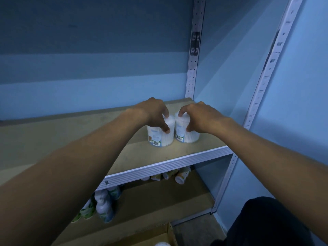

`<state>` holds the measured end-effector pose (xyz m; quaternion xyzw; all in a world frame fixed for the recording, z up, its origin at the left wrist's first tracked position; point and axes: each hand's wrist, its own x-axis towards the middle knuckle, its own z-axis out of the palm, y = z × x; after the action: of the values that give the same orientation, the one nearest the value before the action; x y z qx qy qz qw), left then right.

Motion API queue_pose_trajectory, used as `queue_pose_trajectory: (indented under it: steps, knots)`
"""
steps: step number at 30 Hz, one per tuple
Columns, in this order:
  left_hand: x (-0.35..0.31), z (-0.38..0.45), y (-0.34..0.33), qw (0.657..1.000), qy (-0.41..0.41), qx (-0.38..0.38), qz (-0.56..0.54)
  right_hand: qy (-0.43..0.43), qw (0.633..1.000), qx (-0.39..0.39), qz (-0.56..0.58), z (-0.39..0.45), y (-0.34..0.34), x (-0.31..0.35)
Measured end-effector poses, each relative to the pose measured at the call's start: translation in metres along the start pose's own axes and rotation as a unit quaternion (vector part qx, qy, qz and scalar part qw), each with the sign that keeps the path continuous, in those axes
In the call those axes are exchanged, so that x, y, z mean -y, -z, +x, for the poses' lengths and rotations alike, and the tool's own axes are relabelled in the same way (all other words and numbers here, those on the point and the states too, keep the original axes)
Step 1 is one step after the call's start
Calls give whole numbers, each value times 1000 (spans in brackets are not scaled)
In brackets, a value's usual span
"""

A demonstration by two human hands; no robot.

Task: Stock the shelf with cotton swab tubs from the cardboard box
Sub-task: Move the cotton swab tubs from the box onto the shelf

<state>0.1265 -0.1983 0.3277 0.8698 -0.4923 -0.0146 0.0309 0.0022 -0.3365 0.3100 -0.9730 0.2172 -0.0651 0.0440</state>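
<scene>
Blue-walled shelf (pixel 177 157), mid-frame: left hand (pixel 154 112) and right hand (pixel 198 116) each pinch a tub (pixel 160 137), apparently aligning the pair.

No readable words or brand names anywhere. Left cotton swab tub (pixel 160 134) has a barcode at the label's bottom edge, digits too small to read; label print above it is blurred. Right cotton swab tub (pixel 186 132) also shows a barcode low on its label, unreadable. Bottles on the lower shelf (pixel 103 206) carry coloured labels, text not legible.
</scene>
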Motion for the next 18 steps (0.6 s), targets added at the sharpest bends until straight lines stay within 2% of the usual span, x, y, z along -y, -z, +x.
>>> queue_pose_trajectory:
  steps: [9,18]
  knots:
    - [10,52,2,999,19,26,-11,-38,999,-1,4,42,-7,-12]
    - [16,102,-3,999,24,12,-36,-57,998,22,9,91,-4,-28]
